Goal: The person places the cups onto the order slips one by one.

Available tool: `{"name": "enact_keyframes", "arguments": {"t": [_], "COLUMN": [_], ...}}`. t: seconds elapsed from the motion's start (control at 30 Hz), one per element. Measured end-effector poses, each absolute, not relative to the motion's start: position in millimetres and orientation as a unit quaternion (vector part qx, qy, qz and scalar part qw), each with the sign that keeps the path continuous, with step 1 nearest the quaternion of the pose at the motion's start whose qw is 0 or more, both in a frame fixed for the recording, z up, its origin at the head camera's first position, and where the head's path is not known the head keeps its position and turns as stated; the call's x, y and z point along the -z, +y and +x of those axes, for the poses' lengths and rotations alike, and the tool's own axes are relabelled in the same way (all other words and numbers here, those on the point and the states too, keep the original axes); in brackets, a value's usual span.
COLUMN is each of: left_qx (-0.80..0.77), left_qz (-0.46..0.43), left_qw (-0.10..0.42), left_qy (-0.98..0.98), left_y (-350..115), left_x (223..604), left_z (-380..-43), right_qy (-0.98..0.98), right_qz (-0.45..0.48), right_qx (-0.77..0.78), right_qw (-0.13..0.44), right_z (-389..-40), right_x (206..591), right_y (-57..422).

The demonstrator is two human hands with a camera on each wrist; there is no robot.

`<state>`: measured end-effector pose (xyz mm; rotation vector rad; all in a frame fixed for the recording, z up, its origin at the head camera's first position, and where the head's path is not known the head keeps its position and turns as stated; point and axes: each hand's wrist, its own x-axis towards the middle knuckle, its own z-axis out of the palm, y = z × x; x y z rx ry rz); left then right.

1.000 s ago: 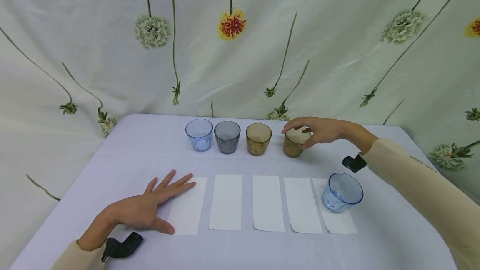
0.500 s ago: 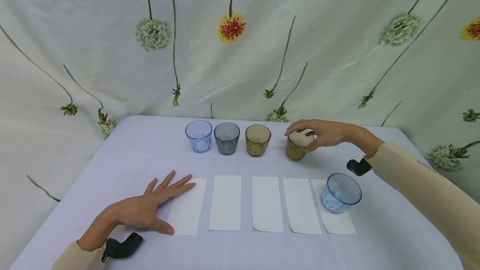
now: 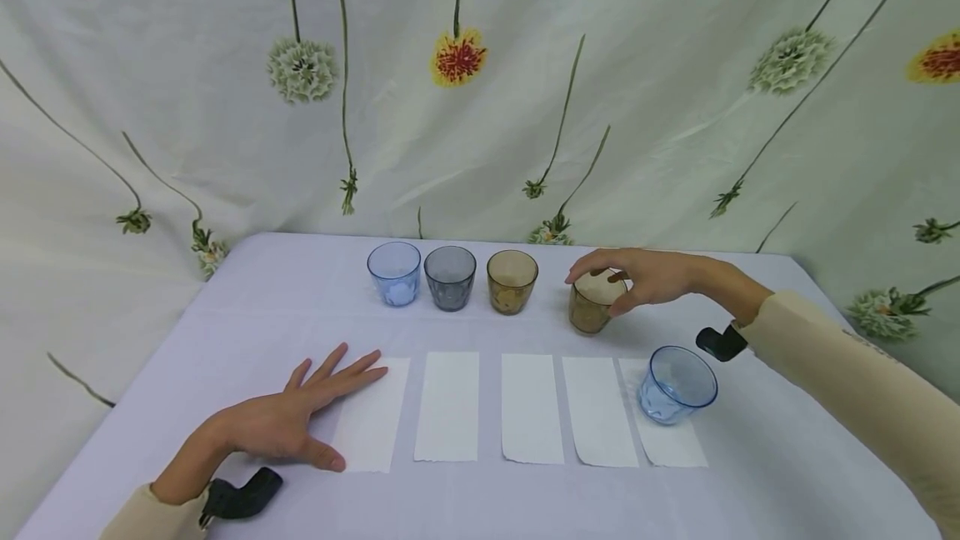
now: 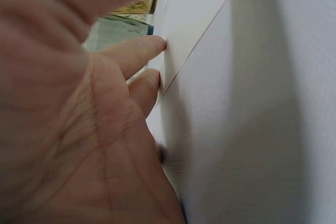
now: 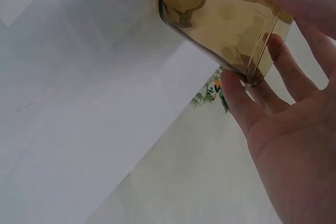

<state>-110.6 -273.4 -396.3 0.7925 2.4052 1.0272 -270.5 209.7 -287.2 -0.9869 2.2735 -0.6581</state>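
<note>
Toward the far right of the table [image 3: 450, 507], a brown glass [image 3: 587, 314] is held from above by the right hand [image 3: 651, 277], its wall gripped near the rim between the thumb and the spread fingers. Whether its base is clear of the tablecloth cannot be told for certain. From its smooth, see-through sides, a stiff, fairly light and breakable thing may be expected, likely slippery if touched with damp skin. Because the sides widen upward, the surest hold is probably found just below the rim, where a downward slip would be checked by the flare; hard squeezing of the lip is best avoided.

To its left, 3 glasses are lined up: the other brown glass [image 3: 512, 286], a grey glass [image 3: 450, 282] and a blue glass [image 3: 394, 277]. Nearer the person, 5 paper strips [image 3: 447, 411] are laid side by side, and a 2nd blue glass [image 3: 667, 402] is set on the rightmost. The leftmost strip [image 3: 375, 427] is touched by the left hand [image 3: 281, 422], whose fingers are spread apart; nothing is gripped by it, and the 2 hands are well apart. Behind the table, a flowered curtain [image 3: 660, 165] is hung.
</note>
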Motion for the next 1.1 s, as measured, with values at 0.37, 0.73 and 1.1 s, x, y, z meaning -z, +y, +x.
{"name": "enact_keyframes", "arguments": {"t": [0.37,0.73,1.1], "left_qx": [-0.364,-0.361,-0.36], "left_qz": [0.285,0.286,0.281], "left_qw": [0.202,0.203,0.205], "left_qy": [0.863,0.864,0.866], "left_y": [-273.5,-273.9,-273.3], "left_x": [396.0,394.4,395.1], "left_z": [-110.2,-109.5,-109.8], "right_qy": [0.84,0.819,0.823], "right_qz": [-0.404,-0.425,-0.437], "right_qx": [0.239,0.252,0.224], "right_qw": [0.273,0.291,0.286], "right_z": [-257.2,-240.3,-219.8], "right_x": [282.1,281.4,282.1], "right_y": [206.8,204.4,202.4]}}
